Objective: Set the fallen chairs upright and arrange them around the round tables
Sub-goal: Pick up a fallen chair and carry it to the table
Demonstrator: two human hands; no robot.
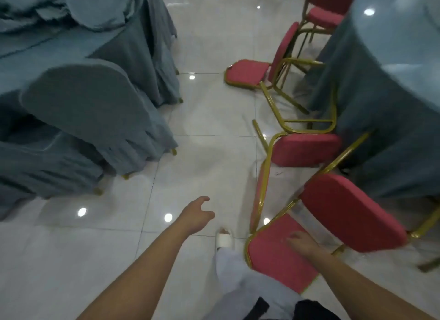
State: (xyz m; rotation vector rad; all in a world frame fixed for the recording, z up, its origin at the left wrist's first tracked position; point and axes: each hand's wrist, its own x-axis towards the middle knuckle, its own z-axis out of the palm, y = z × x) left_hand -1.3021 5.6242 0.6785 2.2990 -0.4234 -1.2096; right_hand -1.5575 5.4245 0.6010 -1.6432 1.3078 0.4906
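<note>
Beside open floor, right hand rests on fallen chair.

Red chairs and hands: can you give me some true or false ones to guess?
1. The right hand touches a chair. True.
2. The left hand holds a chair. False: it holds nothing and hangs open over the floor.
3. Every red chair stands upright. False: several lie tipped over beside the table.
4. The floor is shiny tile. True.
</note>
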